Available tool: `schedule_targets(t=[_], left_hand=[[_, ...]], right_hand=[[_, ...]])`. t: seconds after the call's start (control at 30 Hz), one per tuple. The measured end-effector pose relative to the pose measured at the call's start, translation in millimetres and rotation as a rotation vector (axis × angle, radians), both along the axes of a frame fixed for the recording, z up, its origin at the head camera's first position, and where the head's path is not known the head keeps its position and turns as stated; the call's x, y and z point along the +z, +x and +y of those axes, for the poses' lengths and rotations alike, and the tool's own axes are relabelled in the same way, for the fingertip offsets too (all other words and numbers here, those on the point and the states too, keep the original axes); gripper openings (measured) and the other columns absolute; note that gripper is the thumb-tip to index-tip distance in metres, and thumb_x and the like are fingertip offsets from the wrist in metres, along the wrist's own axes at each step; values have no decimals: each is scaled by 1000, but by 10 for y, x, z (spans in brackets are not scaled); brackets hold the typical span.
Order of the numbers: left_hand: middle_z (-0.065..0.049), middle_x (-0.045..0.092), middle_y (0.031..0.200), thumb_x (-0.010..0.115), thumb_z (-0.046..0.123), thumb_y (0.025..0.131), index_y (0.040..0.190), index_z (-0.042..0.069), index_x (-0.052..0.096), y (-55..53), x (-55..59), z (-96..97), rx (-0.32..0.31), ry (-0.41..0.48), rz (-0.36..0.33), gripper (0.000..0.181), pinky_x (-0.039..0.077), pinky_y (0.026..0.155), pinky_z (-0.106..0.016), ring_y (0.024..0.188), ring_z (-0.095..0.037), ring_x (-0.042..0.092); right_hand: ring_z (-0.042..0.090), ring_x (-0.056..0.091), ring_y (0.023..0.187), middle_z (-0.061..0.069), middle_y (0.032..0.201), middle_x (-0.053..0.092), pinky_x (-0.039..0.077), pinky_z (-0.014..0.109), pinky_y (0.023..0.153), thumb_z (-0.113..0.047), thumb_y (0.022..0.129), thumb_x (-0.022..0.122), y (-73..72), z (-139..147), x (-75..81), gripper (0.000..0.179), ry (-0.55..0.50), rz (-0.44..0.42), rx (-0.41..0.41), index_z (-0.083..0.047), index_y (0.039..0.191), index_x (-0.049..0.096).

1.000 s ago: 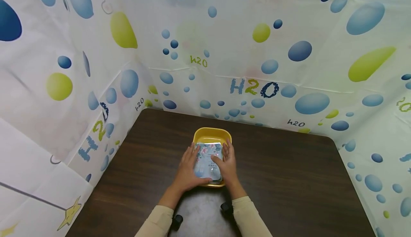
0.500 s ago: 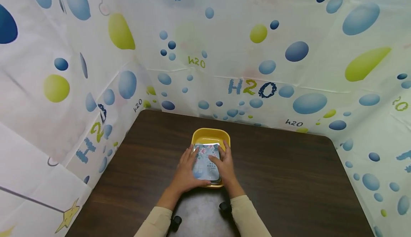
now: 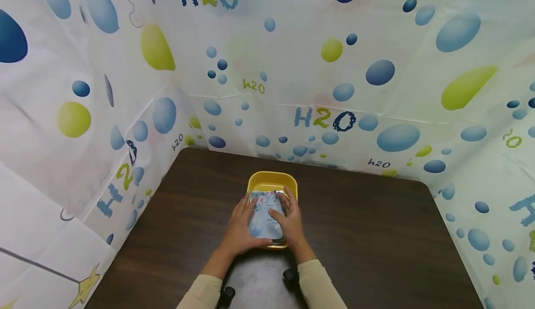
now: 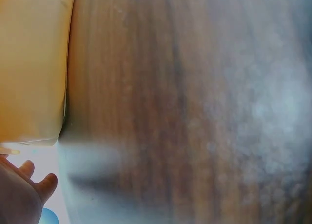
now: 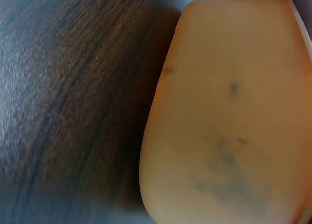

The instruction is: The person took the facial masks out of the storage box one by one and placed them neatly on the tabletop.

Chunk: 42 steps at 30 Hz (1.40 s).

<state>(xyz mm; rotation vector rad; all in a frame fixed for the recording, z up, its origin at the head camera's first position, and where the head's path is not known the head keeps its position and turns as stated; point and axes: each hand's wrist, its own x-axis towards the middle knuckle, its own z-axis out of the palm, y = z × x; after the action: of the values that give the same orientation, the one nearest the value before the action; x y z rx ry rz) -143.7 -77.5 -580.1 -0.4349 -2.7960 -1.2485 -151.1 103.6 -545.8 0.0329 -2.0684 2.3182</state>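
A yellow plastic basket [image 3: 272,177] stands on the brown table, and its wall also fills the left of the left wrist view and the right of the right wrist view. At its near end is a flat, light blue packet [image 3: 265,220] printed with pink flowers; a further edge shows beneath it. My left hand [image 3: 239,233] holds the packet, fingers along its left edge and thumb across the near edge. My right hand [image 3: 293,223] grips its right side, thumb on the printed face and fingers at the far right corner. The fingertips' undersides are hidden.
The dark wood-grain table [image 3: 359,225] spreads out around the basket. A white curtain [image 3: 292,53] with blue and green drops hangs behind the table and along its sides. A grey area [image 3: 261,276] lies between the forearms at the near edge.
The whole view has shifted slightly, so basket and hands sit a little lower and further left. Both hands keep nearly the same hold on the packet.
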Motion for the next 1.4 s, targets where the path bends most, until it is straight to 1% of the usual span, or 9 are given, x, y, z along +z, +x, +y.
schedule_targets(t=[0.17,0.33,0.43,0.6,0.7,0.93,1.13,1.2,1.4], left_hand=[[-2,14,173,91,67,58,161,21,33,12,-23,3,4,6,-4,127,32,113,-72,155,-42,22],[-1,15,173,91,66,58,161,21,34,8,-29,3,6,25,1,126,32,112,-73,154,-41,23],[-2,16,173,91,65,58,161,21,34,8,-20,5,5,33,4,125,33,111,-73,154,-41,23],[-4,17,173,92,65,58,161,22,33,19,9,8,0,33,8,126,34,111,-73,153,-43,25],[-5,17,173,91,66,58,161,21,33,22,15,13,3,30,8,126,34,111,-73,152,-43,25],[1,15,173,88,71,58,162,22,31,23,9,11,33,-15,-12,129,34,113,-70,152,-39,27],[2,15,173,87,74,58,162,24,31,14,2,18,36,-20,-8,128,35,111,-71,152,-40,28],[2,15,173,86,74,58,162,25,30,7,0,24,33,-24,-4,128,36,111,-71,152,-40,29],[0,16,173,88,71,57,162,27,29,18,13,30,38,-18,-18,129,35,111,-71,152,-41,29]], right_hand=[[45,34,150,30,160,36,24,63,122,7,89,67,16,15,-9,81,-45,16,-22,3,158,24],[46,42,145,31,155,41,36,53,119,11,86,67,4,28,-8,68,-60,-13,-21,10,149,39],[45,49,140,31,149,49,41,48,115,11,88,67,-7,25,-11,59,-22,-31,-6,11,144,48],[43,54,135,28,143,57,47,51,110,8,88,68,-5,21,-17,54,79,-27,33,7,141,55],[44,54,135,27,147,54,50,48,108,7,88,69,4,24,-6,57,81,-23,62,6,143,54],[42,54,136,27,150,51,54,29,100,0,93,67,6,42,-14,54,88,-68,80,7,144,52],[40,59,130,23,157,45,58,30,93,-10,98,65,3,59,-28,61,142,-98,193,1,154,42],[39,62,128,23,158,44,60,31,90,-13,99,65,0,59,-36,65,147,-114,208,-2,157,37],[39,59,132,26,157,43,59,33,94,-12,100,63,5,30,-27,66,85,-116,158,-2,158,34]])
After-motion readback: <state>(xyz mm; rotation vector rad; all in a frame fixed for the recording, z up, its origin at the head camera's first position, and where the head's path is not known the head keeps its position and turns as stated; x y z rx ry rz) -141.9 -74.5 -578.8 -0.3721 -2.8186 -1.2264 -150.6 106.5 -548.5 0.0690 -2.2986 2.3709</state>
